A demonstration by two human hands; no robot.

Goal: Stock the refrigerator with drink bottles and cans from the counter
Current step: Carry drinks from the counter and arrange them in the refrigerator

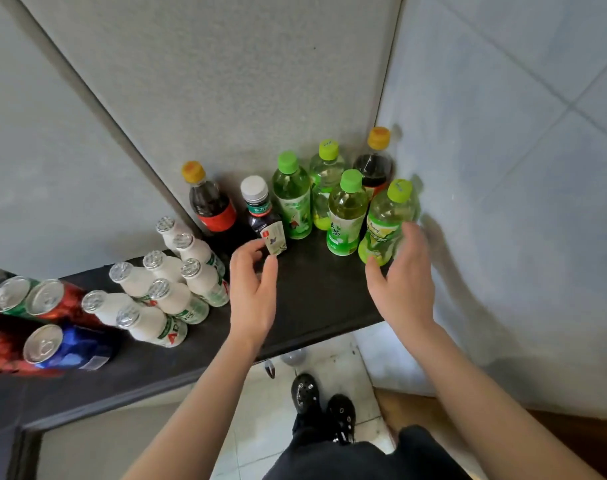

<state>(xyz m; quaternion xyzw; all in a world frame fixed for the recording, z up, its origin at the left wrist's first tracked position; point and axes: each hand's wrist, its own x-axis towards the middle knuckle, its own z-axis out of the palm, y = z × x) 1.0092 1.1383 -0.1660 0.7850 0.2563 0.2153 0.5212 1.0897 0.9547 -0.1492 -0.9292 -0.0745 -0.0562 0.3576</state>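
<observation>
All the drinks stand upright on the black counter, long axes vertical and caps up toward the camera. None is lifted.

The right hand is at the nearest green bottle, which stands at the counter's right end by the wall. The fingers lie along the bottle's right side and the thumb is by its base. The hand is blurred, so I cannot tell whether it is clamped on the bottle.

The left hand has its fingers and thumb apart and loosely curved. It holds nothing, and its fingertips are just beside the lower label of the dark tea bottle. That bottle has a white cap, and its green neck band starts with "东方".

Three more green bottles with lime caps stand behind and left of the nearest one. One has the character "茶" on its label. Two cola bottles with orange caps and red labels stand at the back, one at each end of the row.

Further left is a cluster of small white milk bottles with foil tops. The nearest has red letters "AD". Beyond them stand green, red and blue cans, silver tops up.
</observation>
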